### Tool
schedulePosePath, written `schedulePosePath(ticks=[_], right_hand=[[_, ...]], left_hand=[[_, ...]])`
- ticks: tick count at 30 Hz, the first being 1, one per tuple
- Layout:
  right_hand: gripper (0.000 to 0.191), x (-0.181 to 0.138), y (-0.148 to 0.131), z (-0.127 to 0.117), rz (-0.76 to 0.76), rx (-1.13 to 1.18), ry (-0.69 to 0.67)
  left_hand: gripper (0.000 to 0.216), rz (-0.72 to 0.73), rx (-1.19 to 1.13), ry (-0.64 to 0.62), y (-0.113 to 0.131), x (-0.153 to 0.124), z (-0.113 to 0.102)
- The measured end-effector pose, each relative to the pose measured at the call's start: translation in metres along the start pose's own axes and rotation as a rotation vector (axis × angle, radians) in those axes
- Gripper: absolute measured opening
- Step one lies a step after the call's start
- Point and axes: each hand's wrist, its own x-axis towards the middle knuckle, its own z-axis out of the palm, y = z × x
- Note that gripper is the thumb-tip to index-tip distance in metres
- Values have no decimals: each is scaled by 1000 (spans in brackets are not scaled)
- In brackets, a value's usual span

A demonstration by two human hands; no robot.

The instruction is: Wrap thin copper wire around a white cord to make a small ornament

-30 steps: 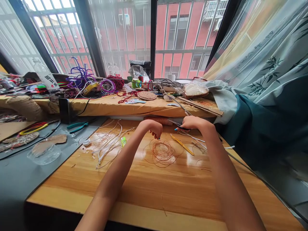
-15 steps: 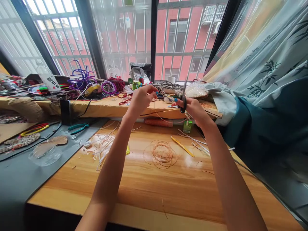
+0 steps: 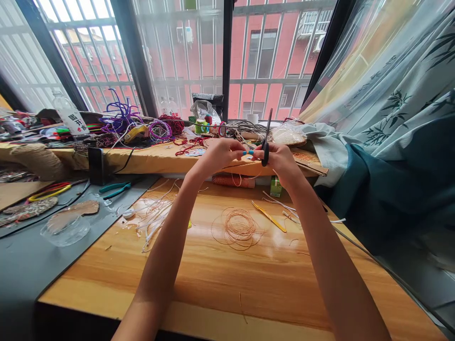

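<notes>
Both hands are raised above the wooden table [image 3: 227,279], fingertips almost touching. My right hand [image 3: 280,161] grips black scissors [image 3: 266,137] with the blades pointing up. My left hand [image 3: 220,155] is closed in a pinch on a thin copper wire [image 3: 236,176] that hangs down from it. A loose coil of copper wire [image 3: 239,228] lies flat on the table below the hands. A reddish spool [image 3: 232,181] lies just behind it.
A yellow tool [image 3: 269,216] and pale cords [image 3: 156,215] lie on the table. Teal pliers [image 3: 115,188] and a clear dish [image 3: 66,229] rest on the grey mat at left. A cluttered windowsill [image 3: 152,158] runs behind. A curtain [image 3: 391,142] hangs at right.
Both hands rose from the table surface to sill height and came together. The scissors went from lying low near the table to blades up. The left hand now pinches wire.
</notes>
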Motion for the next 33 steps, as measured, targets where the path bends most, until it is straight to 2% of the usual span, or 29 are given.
schedulePosePath(ticks=[4,6,8,10,13,16,18,20,24,28,33], right_hand=[[42,-6,-9,-12,-3,-82,-139],[39,-11,-16,-20,-22,-132,-215],[38,-14,-22,-28,-40,-146,-223],[38,-16,-25,-36,-29,-145,-211],[41,-16,-26,-43,33,-184,-157],[42,-14,-23,-47,85,-279,-80],[41,-13,-21,-48,101,-340,-62],[40,-12,-18,-50,116,-386,-64],[38,-9,-10,-54,136,-521,-70],[37,-6,-4,-58,148,-677,-84],[40,-6,-6,-59,147,-782,-87]], left_hand=[[26,-11,-79,-207,12,-9,-9],[28,-42,-117,-247,19,-13,-15],[30,-75,-166,-263,21,-15,-19],[30,-97,-228,-333,15,-12,-16],[27,-132,-247,-578,-8,-5,3],[23,-200,-80,-891,-37,0,32],[25,-290,36,-1028,-53,1,49],[25,-376,207,-995,-65,1,59],[24,-440,447,-762,-80,0,65],[34,-443,575,-545,-86,-2,79],[43,-377,627,-417,-89,-9,113]])
